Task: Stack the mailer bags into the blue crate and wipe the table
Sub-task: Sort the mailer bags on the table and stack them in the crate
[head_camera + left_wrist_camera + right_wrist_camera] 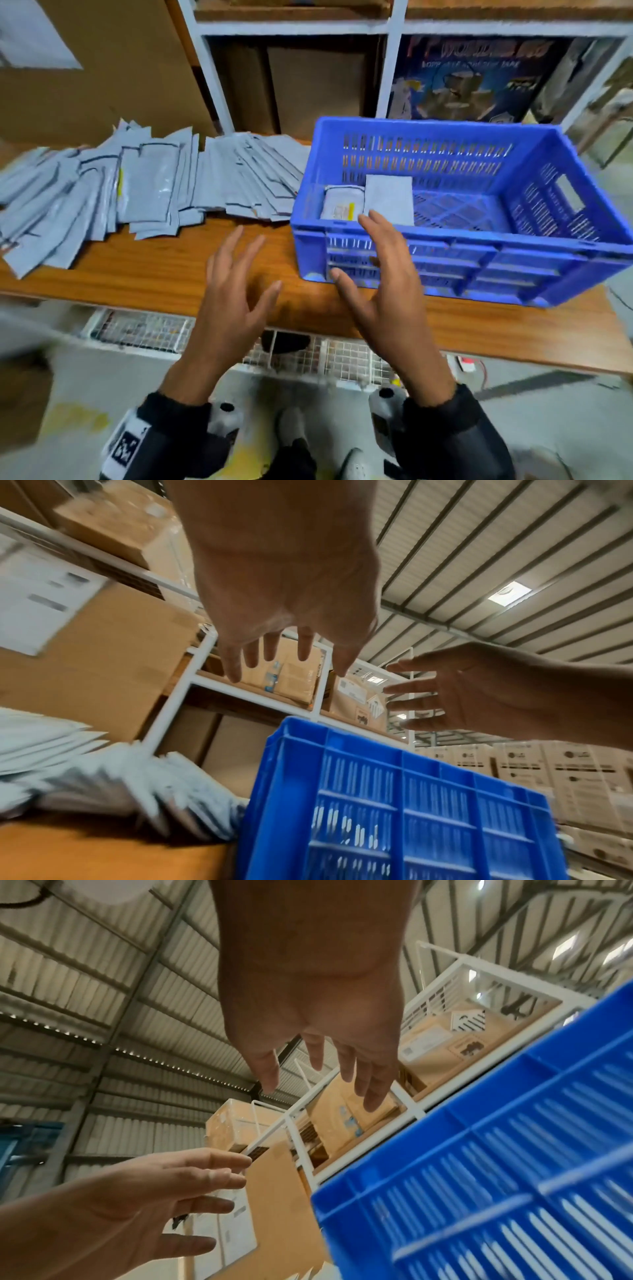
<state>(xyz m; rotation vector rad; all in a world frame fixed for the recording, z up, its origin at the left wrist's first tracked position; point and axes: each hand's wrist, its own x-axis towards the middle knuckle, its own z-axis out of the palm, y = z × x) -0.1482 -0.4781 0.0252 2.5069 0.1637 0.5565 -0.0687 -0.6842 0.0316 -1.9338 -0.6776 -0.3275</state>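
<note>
A blue slatted crate (455,240) stands on the right of the wooden table (144,270). Inside it, at the left end, lie two grey mailer bags (388,200). A long spread of grey mailer bags (147,185) covers the table's back left. My left hand (236,291) hovers over the table's front edge with fingers spread, holding nothing. My right hand (380,277) is in front of the crate's near left corner, fingers straight and empty. The left wrist view shows the left hand (284,647), the right hand (445,693) and the crate (394,804). The right wrist view shows the right hand (322,1069) beside the crate (496,1177).
White metal shelving (394,31) with cardboard boxes (85,78) rises behind the table. A dark printed box (469,78) stands behind the crate. A wire mesh shelf (144,329) sits under the table's front edge. Bare wood lies between the bag pile and the crate.
</note>
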